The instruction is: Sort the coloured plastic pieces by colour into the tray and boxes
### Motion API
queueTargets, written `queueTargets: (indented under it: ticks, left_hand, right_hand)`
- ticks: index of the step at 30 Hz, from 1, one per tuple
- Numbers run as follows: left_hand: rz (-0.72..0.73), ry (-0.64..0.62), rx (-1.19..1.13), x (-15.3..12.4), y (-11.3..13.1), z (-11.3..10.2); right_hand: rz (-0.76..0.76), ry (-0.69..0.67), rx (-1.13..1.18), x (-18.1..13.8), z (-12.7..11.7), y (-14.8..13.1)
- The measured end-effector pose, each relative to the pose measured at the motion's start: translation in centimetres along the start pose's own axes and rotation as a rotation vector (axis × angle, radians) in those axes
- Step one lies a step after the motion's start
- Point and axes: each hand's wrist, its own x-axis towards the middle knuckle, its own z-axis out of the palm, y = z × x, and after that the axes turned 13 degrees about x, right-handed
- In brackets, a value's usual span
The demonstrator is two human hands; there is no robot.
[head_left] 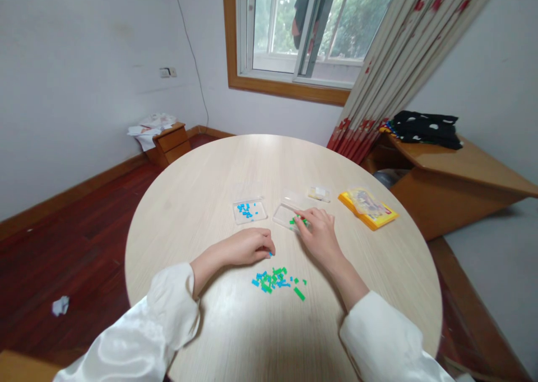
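My left hand is closed in a pinch on a small blue building brick, just above the table. Below it lies a mixed pile of tiny green and blue bricks, with a longer green brick at its right edge. My right hand reaches over a clear plastic box with its lid up. Thumb and index finger are slightly apart there, and green bricks show by the fingertips. Left of this stands another clear box holding several blue bricks.
A small clear packet lies behind my right hand on the round table. Farther right is a yellow booklet or package with a clear bag on it. A wooden cabinet stands beyond the table's right edge.
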Motion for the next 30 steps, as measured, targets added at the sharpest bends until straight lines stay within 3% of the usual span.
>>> queueTargets:
  ticks: [5,10,17,22,30]
  left_hand:
    - [-0.049,0.031,0.078,-0.1,0.1,0.2]
    - [-0.097,0.157,0.09,-0.3,-0.3,-0.5]
    - [-0.373,0.471,0.16,-0.7,-3.3,-1.7]
    - [-0.502,0.592,0.151,-0.6,-4.1,-1.4]
    - [-0.539,0.575,0.112,-0.6,-3.7,-1.5]
  right_hand:
    - [0.008,-0.001,0.015,0.0,0.1,0.2]
    - [0.015,-0.066,0.094,0.0,-0.1,-0.1]
    - [-0.048,-0.496,0.388,-0.5,-0.3,-2.7]
    - [-0.102,-0.746,0.45,-1.0,-0.3,-4.4]
    - [-0.158,-0.845,0.452,-1.3,-0.2,-5.4]
